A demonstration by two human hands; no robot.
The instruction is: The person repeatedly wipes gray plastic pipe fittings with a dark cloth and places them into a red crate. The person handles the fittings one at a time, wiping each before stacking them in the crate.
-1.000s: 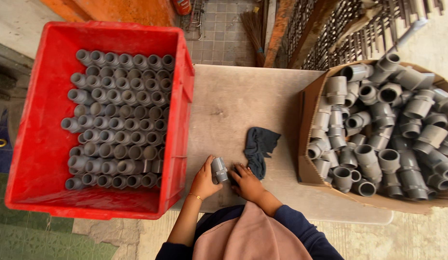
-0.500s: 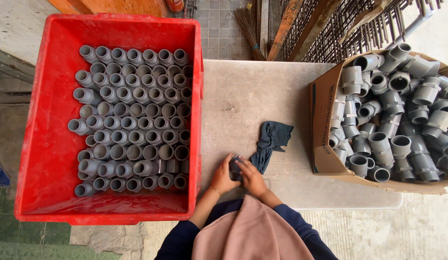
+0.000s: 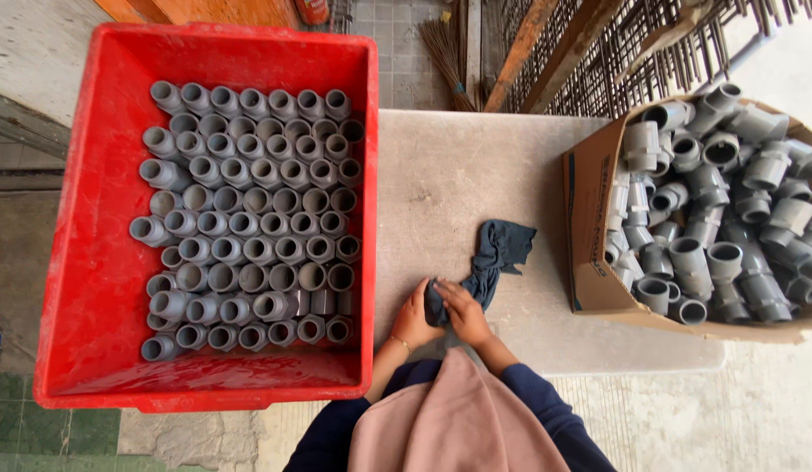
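Note:
My left hand and my right hand meet at the near edge of the grey table. Between them is a bunched end of a dark blue cloth, which trails away to the upper right across the table. My right hand presses the cloth against what my left hand grips. The grey pipe fitting seen there a moment ago is now covered by the cloth. A red crate to my left holds several rows of grey pipe fittings standing on end.
A cardboard box heaped with grey pipe fittings sits on the table's right end. Beyond the table lie wooden planks, a broom and a rack of steel bars. Green tiles show at the lower left.
The grey fitting was bare in my left hand; my right hand has since brought the cloth over it. The camera view has shifted so the hands sit further right and lower.

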